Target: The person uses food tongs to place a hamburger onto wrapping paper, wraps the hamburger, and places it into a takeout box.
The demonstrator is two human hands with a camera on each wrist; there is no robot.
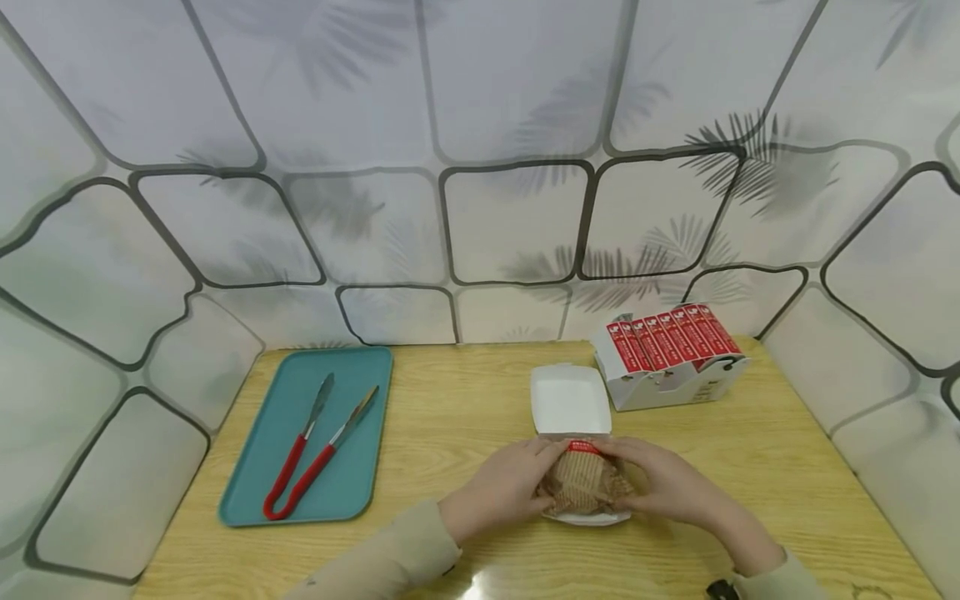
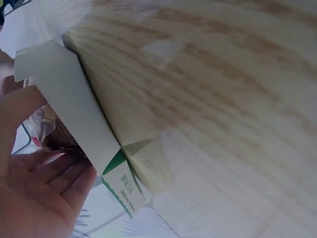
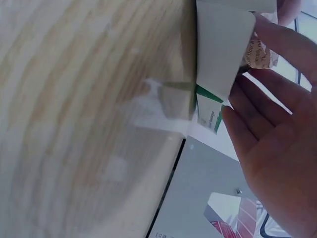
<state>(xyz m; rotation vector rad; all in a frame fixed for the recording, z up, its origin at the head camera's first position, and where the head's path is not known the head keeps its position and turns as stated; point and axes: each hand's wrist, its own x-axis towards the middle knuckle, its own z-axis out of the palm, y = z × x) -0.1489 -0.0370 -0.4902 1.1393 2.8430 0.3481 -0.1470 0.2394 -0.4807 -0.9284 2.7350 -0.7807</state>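
Note:
A burger wrapped in brown printed paper (image 1: 583,483) sits in the bottom half of a white paper burger box (image 1: 572,402), whose lid is folded back behind it. From the left side, my left hand (image 1: 504,487) grips the wrapped burger with thumb and fingers. My right hand (image 1: 671,485) holds its right side the same way, opposite the left. Up close in the left wrist view, the white box wall (image 2: 74,101) stands beside the fingers, with a green-edged flap behind. In the right wrist view, the printed wrapper (image 3: 257,53) shows between thumb and fingers.
On the left lies a teal tray (image 1: 251,492) holding red-handled metal tongs (image 1: 303,475). Behind the burger box at the right stands a white carton (image 1: 630,392) packed with several red-and-white packets (image 1: 675,337). A patterned curtain (image 1: 517,225) closes off the wooden table's (image 1: 450,400) back and sides.

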